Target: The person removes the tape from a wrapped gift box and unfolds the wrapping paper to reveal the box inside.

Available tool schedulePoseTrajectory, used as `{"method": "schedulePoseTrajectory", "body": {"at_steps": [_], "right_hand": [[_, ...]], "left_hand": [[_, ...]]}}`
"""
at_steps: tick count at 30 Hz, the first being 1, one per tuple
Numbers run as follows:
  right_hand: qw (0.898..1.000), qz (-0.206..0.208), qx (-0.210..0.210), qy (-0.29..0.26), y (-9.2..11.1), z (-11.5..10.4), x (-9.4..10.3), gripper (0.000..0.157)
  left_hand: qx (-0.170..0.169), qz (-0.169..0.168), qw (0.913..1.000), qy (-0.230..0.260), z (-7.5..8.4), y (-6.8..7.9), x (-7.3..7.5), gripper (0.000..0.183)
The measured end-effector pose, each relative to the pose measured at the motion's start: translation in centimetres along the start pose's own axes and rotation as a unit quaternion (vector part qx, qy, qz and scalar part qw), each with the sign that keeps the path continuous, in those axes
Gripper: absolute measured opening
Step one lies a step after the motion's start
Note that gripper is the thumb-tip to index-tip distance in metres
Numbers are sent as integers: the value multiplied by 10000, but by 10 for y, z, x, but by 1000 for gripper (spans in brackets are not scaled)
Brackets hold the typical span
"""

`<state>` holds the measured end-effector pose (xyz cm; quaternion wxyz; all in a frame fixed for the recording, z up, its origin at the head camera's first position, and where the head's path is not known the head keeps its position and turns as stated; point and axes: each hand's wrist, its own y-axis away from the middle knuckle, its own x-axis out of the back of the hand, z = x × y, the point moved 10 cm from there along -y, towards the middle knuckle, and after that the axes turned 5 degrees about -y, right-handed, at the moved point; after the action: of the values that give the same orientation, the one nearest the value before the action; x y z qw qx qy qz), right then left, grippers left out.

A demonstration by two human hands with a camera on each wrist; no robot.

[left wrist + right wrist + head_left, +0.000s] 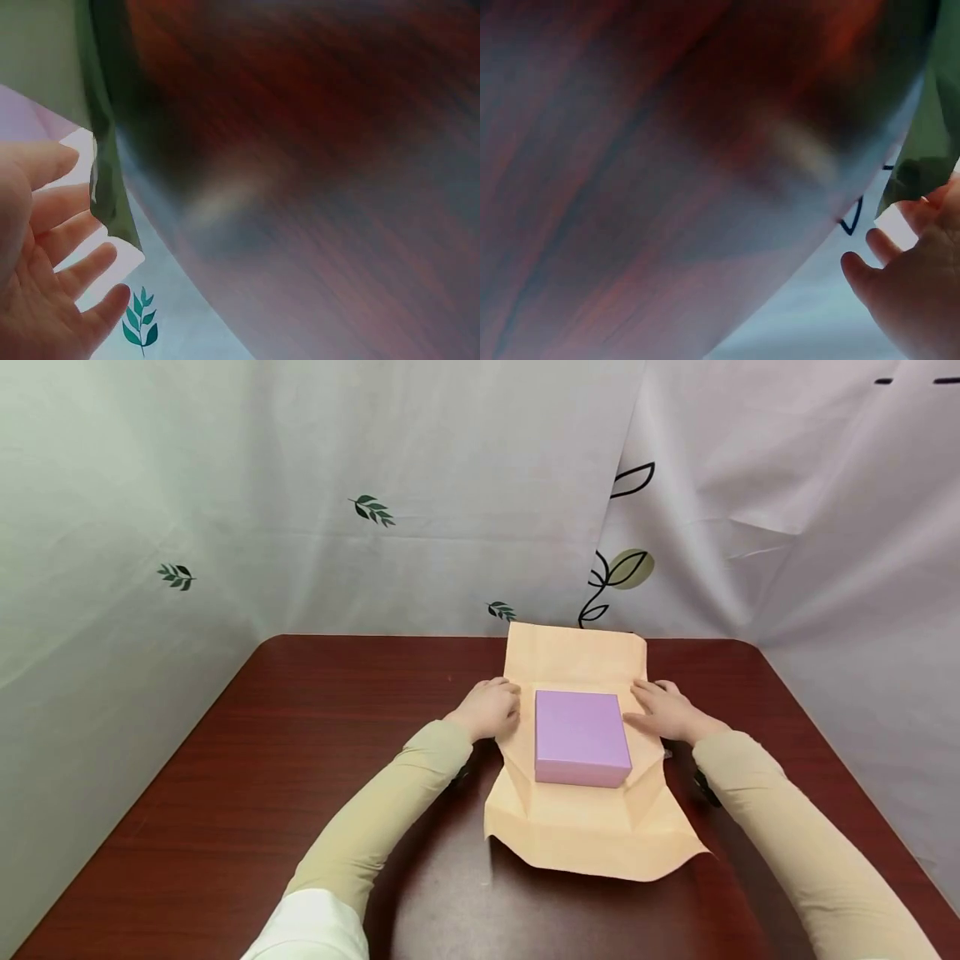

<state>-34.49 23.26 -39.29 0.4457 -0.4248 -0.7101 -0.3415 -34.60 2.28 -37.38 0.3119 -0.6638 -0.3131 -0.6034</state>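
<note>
A flat lilac box (579, 727) lies on a creased peach sheet of paper (576, 652). At the sheet's left edge is my left hand (491, 708), its fingers bent slightly over the paper. In the left wrist view those fingers (75, 244) are loosely spread, with some tips hidden behind the paper's edge (109, 180). My right hand (663, 710) touches the sheet's right side, thumb and fingers apart, close to the box. Part of that hand (919, 262) appears in the right wrist view beside the paper (930, 142), its fingers relaxed.
Under the sheet is a dark reddish wooden table (300, 760) with rounded back corners. A pale fabric backdrop (450, 468) with leaf prints hangs behind and at both sides. The sheet's front flap (600, 852) curls up slightly at its corners.
</note>
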Motion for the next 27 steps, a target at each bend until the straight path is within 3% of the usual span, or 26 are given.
{"method": "schedulePoseTrajectory", "body": {"at_steps": [7,12,16,20,23,27], "right_hand": [[9967,-639,-475,163,5,9,-16,82],[9926,-981,-700,177,8,17,-26,87],[9919,-1043,-718,128,8,20,-27,95],[9930,-958,-686,-39,9,21,-25,101],[9967,-576,-479,-322,8,21,-16,100],[9976,252,-255,-586,10,19,8,91]], "left_hand": [[47,-766,9970,58,-1,6,-18,30],[46,-1414,9899,109,-2,13,-31,63],[-15,-1670,9858,169,-1,16,-36,81],[-92,-1666,9855,294,-1,18,-35,85],[-212,-1363,9896,421,-3,17,-32,83],[-178,-692,9957,589,-8,19,-12,73]]}}
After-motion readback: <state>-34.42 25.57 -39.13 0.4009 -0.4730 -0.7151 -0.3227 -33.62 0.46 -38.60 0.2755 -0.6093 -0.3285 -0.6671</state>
